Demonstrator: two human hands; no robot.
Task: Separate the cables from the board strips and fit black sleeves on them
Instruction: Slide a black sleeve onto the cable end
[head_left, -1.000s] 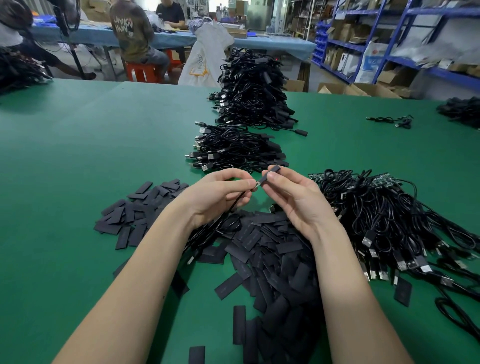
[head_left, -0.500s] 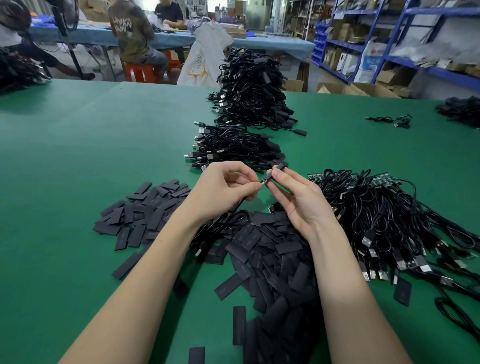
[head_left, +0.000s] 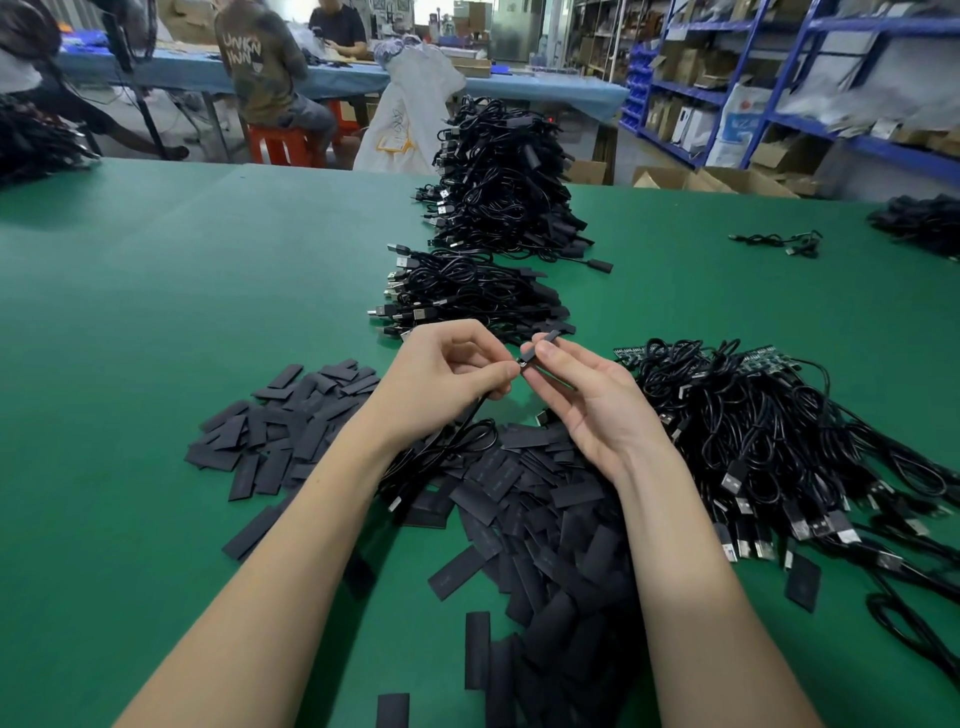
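The small flat black rectangular sleeve (head_left: 543, 347) was held above the green felt-covered table (head_left: 156, 338), just in front of the nearer, lower pile of finished black USB cables (head_left: 467, 296). It pointed up and to the right, its far end free and its near end meeting the tip of the thin black cable (head_left: 475, 410). The right hand (head_left: 597, 405) pinched the sleeve between thumb and forefinger, the other fingers loosely extended. The left hand (head_left: 447, 379) pinched the cable's end between curled thumb and fingers, right against the sleeve's near end; the cable hung down from that hand and looped onto the heap of loose flat black sleeves (head_left: 545, 519) beneath both wrists. Whether the cable tip was inside the sleeve could not be told.

To the right lay a tangle of black cables attached to green board strips (head_left: 779, 431), with silver plugs facing the person. A taller stack of black cables (head_left: 498, 182) stood farther back.

Compared with a second earlier, both hands had risen slightly and moved farther from the body, toward the low cable pile. The grip of each hand was unchanged, and the piles on the table lay as before.
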